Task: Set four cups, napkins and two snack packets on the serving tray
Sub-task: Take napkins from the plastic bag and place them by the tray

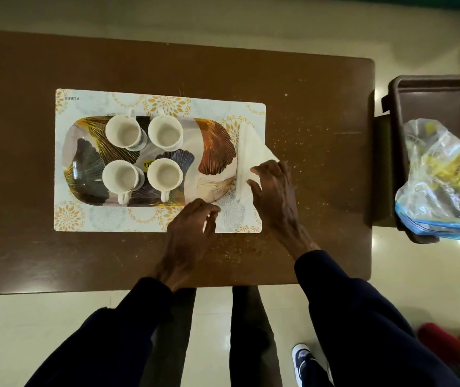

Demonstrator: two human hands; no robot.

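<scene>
An oval serving tray (217,146) with a leaf pattern lies on a floral placemat (83,219). Four white cups (124,134) (165,132) (120,175) (164,174) stand upright on its left half in two rows. A white napkin (251,146) lies partly unfolded at the tray's right edge, over the mat and table. My right hand (275,194) rests on the napkin's near part, fingers pinching its edge. My left hand (192,230) hovers at the tray's near right rim, fingers curled and apart, holding nothing. A clear bag of yellow snacks (441,169) sits in a bin at the right.
The brown table (27,163) carries scattered crumbs on its right part. A dark brown bin (433,99) stands off the table's right edge. My legs and a shoe show below the table's near edge.
</scene>
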